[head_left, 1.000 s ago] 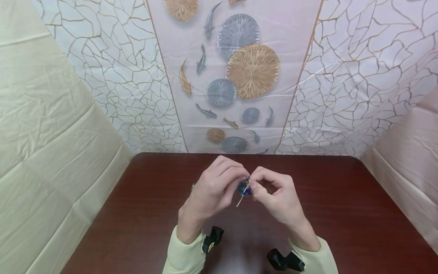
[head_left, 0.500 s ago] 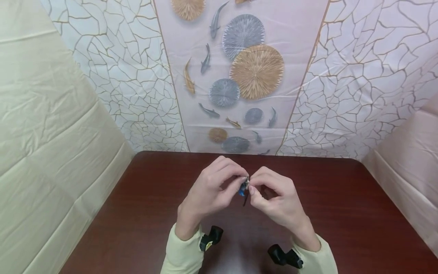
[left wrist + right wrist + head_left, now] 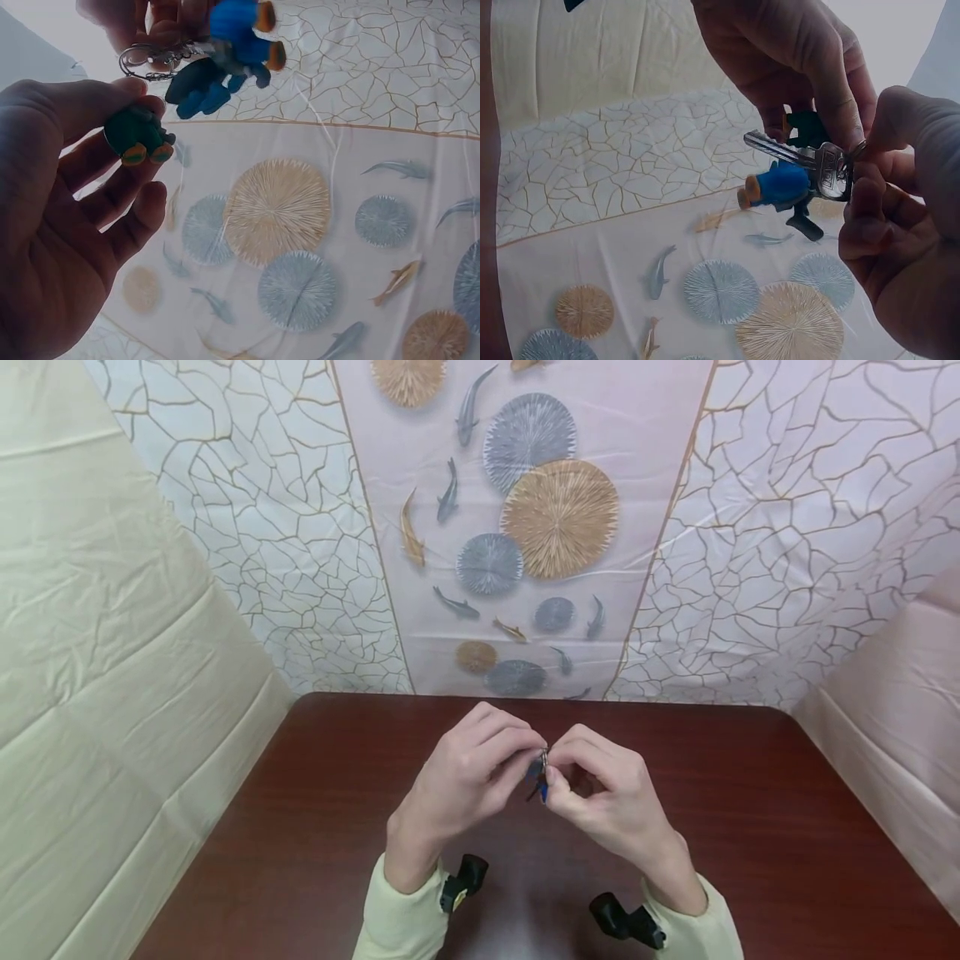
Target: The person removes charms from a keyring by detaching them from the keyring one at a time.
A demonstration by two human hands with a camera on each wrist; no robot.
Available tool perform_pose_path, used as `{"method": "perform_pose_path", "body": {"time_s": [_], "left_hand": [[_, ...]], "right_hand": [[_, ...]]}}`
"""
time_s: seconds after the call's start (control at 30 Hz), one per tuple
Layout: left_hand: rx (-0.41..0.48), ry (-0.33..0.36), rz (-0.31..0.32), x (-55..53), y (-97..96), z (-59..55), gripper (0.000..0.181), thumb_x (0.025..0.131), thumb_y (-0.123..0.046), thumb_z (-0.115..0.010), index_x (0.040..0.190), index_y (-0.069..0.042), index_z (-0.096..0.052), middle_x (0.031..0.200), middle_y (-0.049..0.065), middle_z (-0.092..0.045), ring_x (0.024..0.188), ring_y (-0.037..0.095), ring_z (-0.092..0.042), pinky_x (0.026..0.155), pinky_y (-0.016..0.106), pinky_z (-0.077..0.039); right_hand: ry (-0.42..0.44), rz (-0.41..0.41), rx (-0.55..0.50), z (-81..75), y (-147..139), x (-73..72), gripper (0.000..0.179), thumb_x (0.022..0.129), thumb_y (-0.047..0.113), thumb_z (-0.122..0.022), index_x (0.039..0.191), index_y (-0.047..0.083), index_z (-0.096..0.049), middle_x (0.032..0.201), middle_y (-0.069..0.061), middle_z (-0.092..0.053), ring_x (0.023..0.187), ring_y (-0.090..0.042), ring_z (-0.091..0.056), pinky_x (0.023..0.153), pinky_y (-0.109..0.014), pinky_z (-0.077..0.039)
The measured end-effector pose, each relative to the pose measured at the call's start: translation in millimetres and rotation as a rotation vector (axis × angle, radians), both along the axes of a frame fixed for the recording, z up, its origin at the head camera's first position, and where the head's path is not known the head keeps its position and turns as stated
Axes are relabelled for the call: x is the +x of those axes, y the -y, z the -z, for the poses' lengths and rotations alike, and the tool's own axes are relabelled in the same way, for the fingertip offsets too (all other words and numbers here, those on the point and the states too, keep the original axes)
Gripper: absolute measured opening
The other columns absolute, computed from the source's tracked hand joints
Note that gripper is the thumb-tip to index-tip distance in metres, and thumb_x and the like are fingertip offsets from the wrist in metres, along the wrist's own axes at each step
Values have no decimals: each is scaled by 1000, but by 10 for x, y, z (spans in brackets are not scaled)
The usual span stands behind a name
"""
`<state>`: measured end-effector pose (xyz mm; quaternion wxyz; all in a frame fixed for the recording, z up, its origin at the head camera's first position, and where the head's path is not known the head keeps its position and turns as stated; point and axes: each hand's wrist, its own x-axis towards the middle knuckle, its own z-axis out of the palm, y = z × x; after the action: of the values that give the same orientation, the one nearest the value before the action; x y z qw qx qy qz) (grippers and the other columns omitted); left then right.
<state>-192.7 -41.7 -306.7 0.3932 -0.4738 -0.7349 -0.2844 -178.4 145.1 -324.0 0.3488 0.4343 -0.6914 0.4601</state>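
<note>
Both hands are raised over the table, fingertips together at a metal key ring (image 3: 146, 61). My left hand (image 3: 468, 768) pinches the ring's edge between thumb and finger. My right hand (image 3: 603, 785) pinches it from the other side. A silver key (image 3: 791, 154) hangs off the ring, seen best in the right wrist view. Also attached are a blue figurine (image 3: 244, 30) with orange feet and a dark green figurine (image 3: 135, 133), which lies against my left fingers. In the head view, the fingers partly hide the ring and charms.
A dark red-brown wooden table (image 3: 300, 827) lies beneath the hands. Behind it hangs a patterned cloth (image 3: 660, 460) with fish and round leaf prints. Plain pale cloth (image 3: 135, 693) borders the left side. Black wrist cameras (image 3: 465, 881) sit on the sleeves.
Both hands stay nearly in place at the ring. The key and blue charm have turned and shifted beneath the fingertips, and the long key seen earlier now shows less in the head view.
</note>
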Motion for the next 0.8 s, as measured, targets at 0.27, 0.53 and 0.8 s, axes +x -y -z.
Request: {"method": "perform_pose_path", "body": {"time_s": [0.27, 0.53, 0.8], "left_hand": [[-7, -50, -28, 35, -15, -24, 7, 91, -7, -66, 94, -8, -73, 92, 0, -70, 91, 15, -61, 87, 22, -49], [51, -79, -38, 56, -59, -6, 8, 86, -3, -69, 94, -6, -70, 90, 1, -68, 85, 15, -61, 81, 22, -50], [105, -52, -22, 47, -130, 9, 6, 89, -3, -64, 94, -5, -66, 90, 1, -67, 85, 14, -60, 79, 21, -50]], "right_hand": [[50, -24, -57, 24, -13, -19, 23, 73, -16, -61, 78, 7, -63, 75, 1, -55, 64, -2, -46, 44, -18, -34], [118, -41, -156, 40, 36, 9, 22, 78, -19, -61, 84, 2, -66, 79, -4, -60, 71, -7, -54, 56, -18, -44], [128, -7, -176, 11, 33, 25, 21, 83, -16, -61, 89, 2, -67, 81, -5, -61, 74, -8, -56, 62, -20, -45]]}}
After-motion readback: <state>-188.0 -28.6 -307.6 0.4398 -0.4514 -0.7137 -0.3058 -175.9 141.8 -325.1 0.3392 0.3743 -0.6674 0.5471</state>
